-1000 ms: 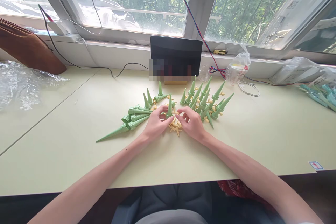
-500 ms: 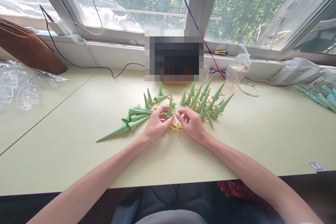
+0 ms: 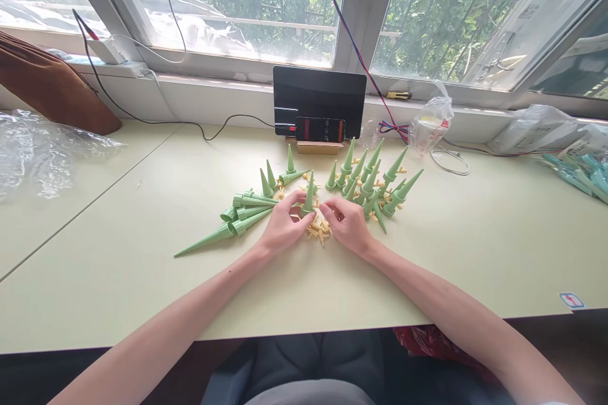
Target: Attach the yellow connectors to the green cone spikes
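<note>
A green cone-shaped watering spike is in my left hand, its point upward, fingers and thumb closed round its wide base. Just right of it, my right hand has thumb and fingertips pinched together; what they hold, if anything, is too small to make out. Small yellow valve pieces lie in a loose heap below and between the hands. Several green spikes are piled to the left of my left hand. Beyond my right hand stands a group of spikes, many with yellow pieces at their bases.
At the back a tablet leans behind a phone on a small cardboard box. A clear plastic bag stands right of them. Plastic wrapping lies far left, and bagged teal items far right.
The held spike's tip has tilted slightly to the right. My right fingertips have shifted a little to the right. The pixelated patch at the back now shows clearly as a tablet and phone.
</note>
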`<control>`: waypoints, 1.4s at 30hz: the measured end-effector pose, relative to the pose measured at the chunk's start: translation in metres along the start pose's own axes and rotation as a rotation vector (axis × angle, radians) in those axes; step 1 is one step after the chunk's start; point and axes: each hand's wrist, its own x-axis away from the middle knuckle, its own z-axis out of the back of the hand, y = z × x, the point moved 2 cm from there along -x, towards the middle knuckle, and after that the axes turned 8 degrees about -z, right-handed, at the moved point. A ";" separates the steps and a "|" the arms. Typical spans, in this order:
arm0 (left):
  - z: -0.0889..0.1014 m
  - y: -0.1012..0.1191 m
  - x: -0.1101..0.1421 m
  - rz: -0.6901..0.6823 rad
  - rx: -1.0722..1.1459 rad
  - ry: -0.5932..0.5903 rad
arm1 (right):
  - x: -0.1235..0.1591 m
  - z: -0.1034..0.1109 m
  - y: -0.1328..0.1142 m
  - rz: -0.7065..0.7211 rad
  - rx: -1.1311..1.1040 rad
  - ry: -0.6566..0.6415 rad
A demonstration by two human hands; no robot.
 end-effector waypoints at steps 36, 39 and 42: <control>0.001 -0.001 0.000 -0.026 -0.019 -0.006 | 0.003 -0.002 0.002 -0.017 -0.037 -0.047; 0.000 -0.002 0.000 -0.026 -0.028 -0.007 | 0.002 -0.002 0.003 -0.017 -0.031 -0.048; 0.000 -0.003 0.001 -0.037 -0.048 -0.007 | 0.002 -0.003 0.004 -0.020 -0.021 -0.058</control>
